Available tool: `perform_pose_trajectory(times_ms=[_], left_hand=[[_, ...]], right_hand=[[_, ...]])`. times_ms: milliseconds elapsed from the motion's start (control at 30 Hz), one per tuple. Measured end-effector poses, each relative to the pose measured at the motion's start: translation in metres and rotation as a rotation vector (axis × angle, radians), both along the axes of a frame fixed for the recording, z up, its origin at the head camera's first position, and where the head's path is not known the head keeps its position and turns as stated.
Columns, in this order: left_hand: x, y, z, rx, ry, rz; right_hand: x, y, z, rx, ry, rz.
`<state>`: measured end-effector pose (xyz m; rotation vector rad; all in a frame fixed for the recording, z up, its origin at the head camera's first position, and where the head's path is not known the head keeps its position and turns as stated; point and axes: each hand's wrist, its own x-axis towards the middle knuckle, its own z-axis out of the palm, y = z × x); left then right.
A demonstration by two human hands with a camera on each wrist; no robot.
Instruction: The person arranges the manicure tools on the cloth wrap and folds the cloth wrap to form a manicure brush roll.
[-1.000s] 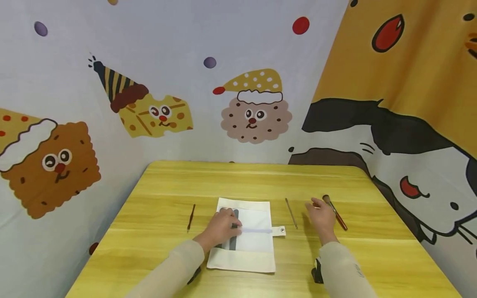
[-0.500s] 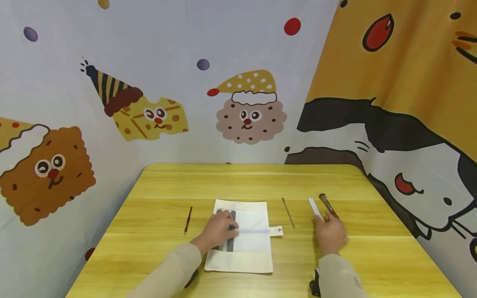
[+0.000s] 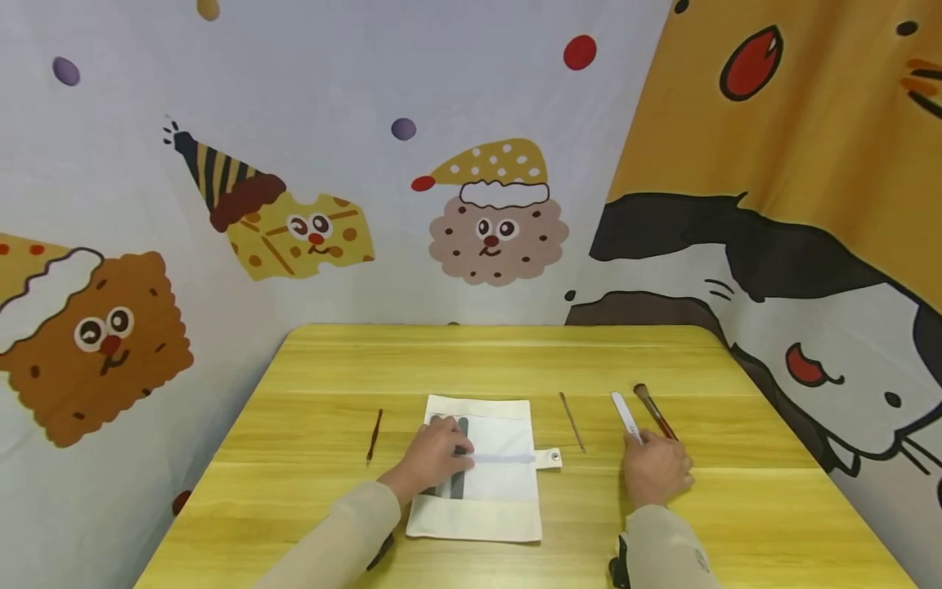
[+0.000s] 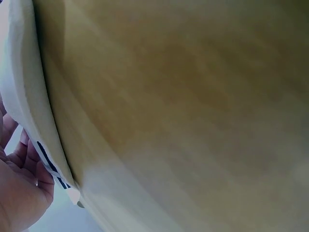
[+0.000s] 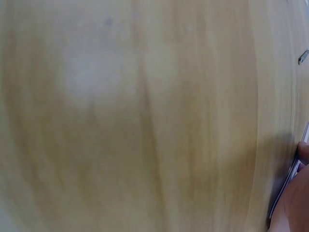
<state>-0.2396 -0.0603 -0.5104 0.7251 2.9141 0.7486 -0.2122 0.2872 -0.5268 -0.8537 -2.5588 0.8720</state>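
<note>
Two hands work on the desk (image 3: 515,360) in the head view: the left hand (image 3: 436,454) lies flat on the cloth pouch (image 3: 489,491), while the right hand (image 3: 653,473) curls around the near end of the white nail file (image 3: 626,415), close beside the brush (image 3: 653,411); lifting carelessly could knock that brush rolling. Left wrist view: relaxed fingers (image 4: 19,159) rest on the pouch edge, which might slide. Right wrist view: too blurred to judge the grip.

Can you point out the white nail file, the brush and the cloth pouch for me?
Nail file (image 3: 625,415), head view, middle of its white blade.
Brush (image 3: 653,411), head view, on its handle below the bristles.
Pouch (image 3: 508,503), head view, bare lower fabric.
</note>
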Motion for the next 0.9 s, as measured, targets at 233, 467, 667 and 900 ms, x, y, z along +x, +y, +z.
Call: perform_pose_trajectory(times_ms=[233, 467, 667, 900], left_hand=[[-0.001, 0.001, -0.002, -0.016, 0.003, -0.004], [-0.002, 0.001, -0.003, -0.024, -0.003, 0.002], [-0.001, 0.001, -0.001, -0.024, 0.002, 0.002], [0.002, 0.001, 0.001, -0.032, 0.016, -0.008]], right_hand=[[-0.001, 0.000, -0.002, 0.009, 0.053, -0.022], [-0.008, -0.003, 0.000, 0.009, 0.115, -0.007], [-0.023, -0.021, 0.006, -0.132, 0.232, 0.033], [-0.044, -0.064, 0.024, -0.325, 0.335, 0.074]])
